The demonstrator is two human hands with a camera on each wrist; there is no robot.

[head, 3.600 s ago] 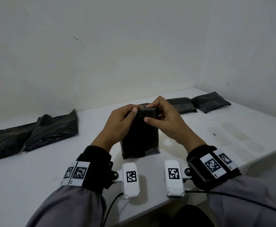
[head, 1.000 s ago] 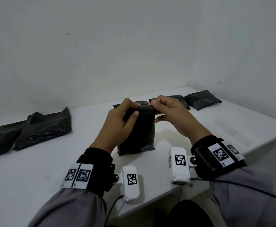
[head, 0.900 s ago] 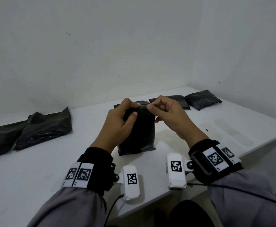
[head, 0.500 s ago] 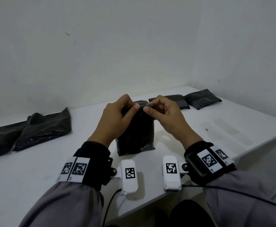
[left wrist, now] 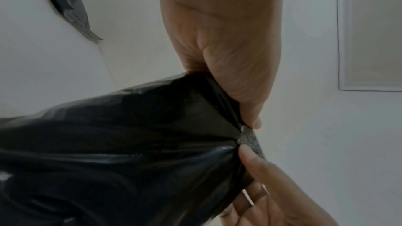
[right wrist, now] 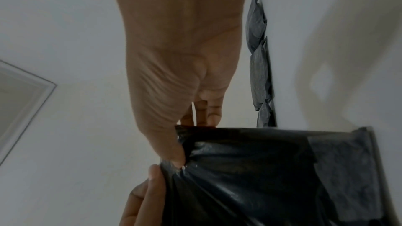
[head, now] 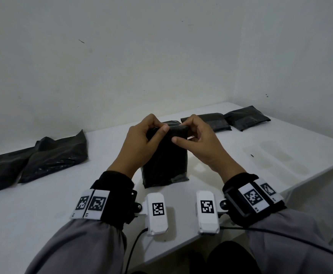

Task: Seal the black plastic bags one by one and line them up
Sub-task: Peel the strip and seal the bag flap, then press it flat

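Your thumbs and fingertips pinch the folded top of the black bag, left hand and right hand close together. It stands upright on the white table; sealed bags line the far right, unsealed bags lie left.

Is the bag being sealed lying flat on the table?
No, the bag stands upright on the table, both hands pinching its top.

Six black bags on one table.
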